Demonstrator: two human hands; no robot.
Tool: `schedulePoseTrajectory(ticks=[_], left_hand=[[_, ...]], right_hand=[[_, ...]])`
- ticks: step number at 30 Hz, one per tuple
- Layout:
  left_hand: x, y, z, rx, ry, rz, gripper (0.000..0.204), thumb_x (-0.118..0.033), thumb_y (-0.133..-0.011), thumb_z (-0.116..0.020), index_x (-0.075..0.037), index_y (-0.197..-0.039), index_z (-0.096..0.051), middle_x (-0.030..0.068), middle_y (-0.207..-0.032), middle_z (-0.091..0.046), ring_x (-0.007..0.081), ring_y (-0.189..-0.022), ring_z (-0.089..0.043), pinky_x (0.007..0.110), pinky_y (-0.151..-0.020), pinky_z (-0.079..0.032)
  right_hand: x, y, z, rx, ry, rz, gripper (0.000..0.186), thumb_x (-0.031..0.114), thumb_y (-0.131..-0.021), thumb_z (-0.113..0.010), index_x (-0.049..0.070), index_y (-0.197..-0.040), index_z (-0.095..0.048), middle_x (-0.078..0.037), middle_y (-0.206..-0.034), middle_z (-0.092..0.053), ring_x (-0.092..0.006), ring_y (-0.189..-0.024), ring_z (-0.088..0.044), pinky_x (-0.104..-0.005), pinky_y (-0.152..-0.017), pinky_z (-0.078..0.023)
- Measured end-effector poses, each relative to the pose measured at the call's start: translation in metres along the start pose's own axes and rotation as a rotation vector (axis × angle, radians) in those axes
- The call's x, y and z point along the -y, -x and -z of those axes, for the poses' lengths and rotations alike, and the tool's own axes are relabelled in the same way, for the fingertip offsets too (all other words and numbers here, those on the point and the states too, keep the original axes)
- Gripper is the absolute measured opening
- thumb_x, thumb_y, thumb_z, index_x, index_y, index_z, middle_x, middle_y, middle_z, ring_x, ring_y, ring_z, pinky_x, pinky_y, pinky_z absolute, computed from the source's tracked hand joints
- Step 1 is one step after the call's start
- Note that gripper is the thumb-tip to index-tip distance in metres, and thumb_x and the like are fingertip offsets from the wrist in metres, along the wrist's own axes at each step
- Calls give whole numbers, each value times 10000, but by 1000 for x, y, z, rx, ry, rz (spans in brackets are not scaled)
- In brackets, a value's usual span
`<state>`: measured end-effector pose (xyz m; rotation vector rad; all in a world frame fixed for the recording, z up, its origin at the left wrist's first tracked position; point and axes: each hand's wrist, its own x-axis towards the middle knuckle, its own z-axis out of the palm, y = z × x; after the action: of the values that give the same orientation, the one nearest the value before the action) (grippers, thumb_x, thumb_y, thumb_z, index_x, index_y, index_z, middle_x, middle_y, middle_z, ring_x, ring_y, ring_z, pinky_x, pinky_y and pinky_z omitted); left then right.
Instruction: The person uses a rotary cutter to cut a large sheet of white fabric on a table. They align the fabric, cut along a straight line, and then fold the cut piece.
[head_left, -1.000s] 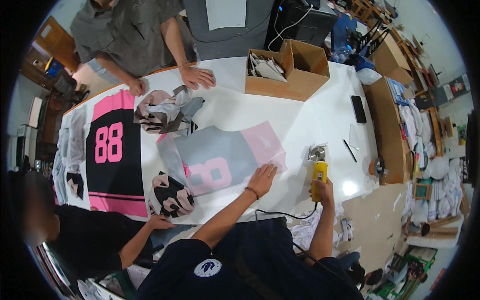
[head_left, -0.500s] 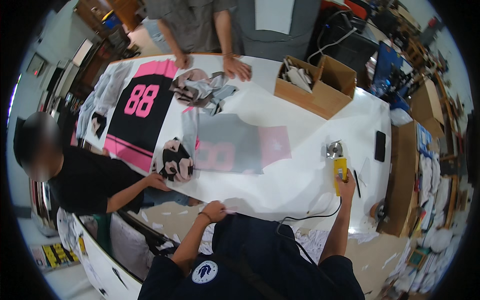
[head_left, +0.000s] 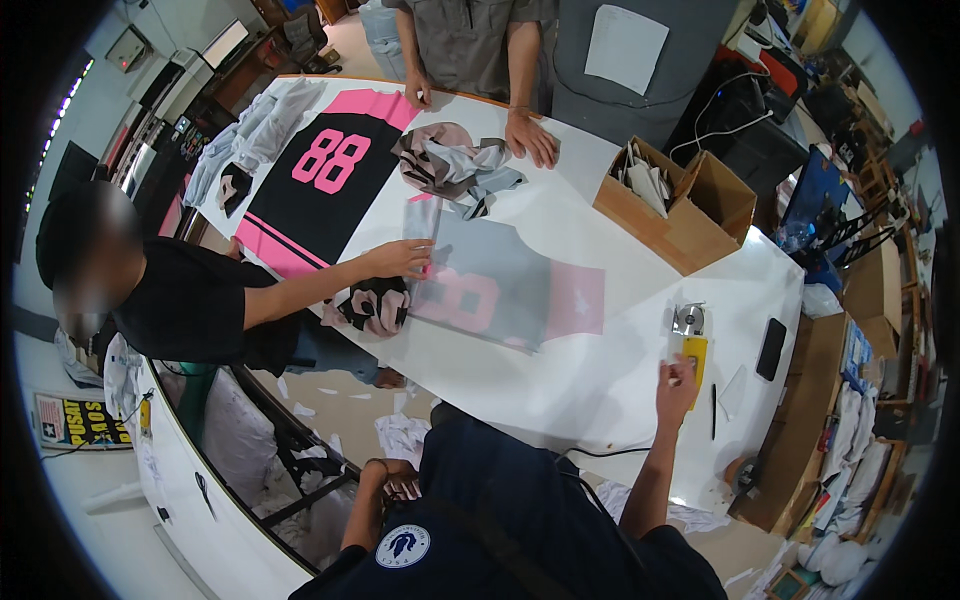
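My right hand [head_left: 677, 384] is over the left edge of a yellow handheld electric rotary cutter [head_left: 697, 355] on the white table; its fingers are bent and partly apart, no longer wrapped round the handle. The cutter's round metal blade head [head_left: 688, 319] points away from me. Below the table edge, near my waist, my left hand [head_left: 402, 480] hangs with loose fingers and nothing visible in it. Between my hands and the far side lies a grey-and-pink fabric panel [head_left: 520, 285], a pale number showing through. A co-worker's hand [head_left: 400, 259] touches the panel's left end.
A black-and-pink numbered panel [head_left: 320, 190] lies at far left, beside crumpled patterned cloth [head_left: 455, 165]. Another person's hand [head_left: 530, 138] rests at the far edge. Right are a cardboard box [head_left: 690, 240], black phone [head_left: 771, 349] and black pen [head_left: 714, 412]. Scraps litter the floor.
My left hand has dropped from the table edge toward my waist; the pale strip it held is out of sight. My right hand has loosened from the cutter. The left co-worker has reached onto the panel.
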<state>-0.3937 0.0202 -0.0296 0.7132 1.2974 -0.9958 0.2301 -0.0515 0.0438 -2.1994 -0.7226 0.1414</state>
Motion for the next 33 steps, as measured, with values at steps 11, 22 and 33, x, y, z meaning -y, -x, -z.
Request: schedulePoseTrajectory(ticks=[11,22,33], left_hand=[[74,22,-52,-6,-67,-250,388,-319,-858,-638,-67,-1141,-721,151,-1141,-728,310,-996,-715,445,-814,-569],[75,1,-66,-161,-347,-360,423,-348,-867,-624,-89,-1192,-704,159,-1175,-715,325,-1001,-710,451,-852,-557],[-110,114,82,-1022,35,-1005,381,-328,-902,-683,-40,-1151,-682,175,-962,-706,306,-893,-686,408,-837,-539]], right_hand=[[60,85,35,1625,-469,-290,604,521,-1076,-332,53,-1264,-664,-110,-989,-744,-180,-697,-683,-270,-561,-479],[44,118,18,1806,-562,-387,654,505,-1074,-349,5,-1491,-402,-136,-821,-709,-215,-752,-710,-312,-676,-562],[24,98,20,1292,-779,-360,468,336,-1082,-392,-48,-990,-645,-198,-857,-726,-273,-765,-728,-376,-715,-602]])
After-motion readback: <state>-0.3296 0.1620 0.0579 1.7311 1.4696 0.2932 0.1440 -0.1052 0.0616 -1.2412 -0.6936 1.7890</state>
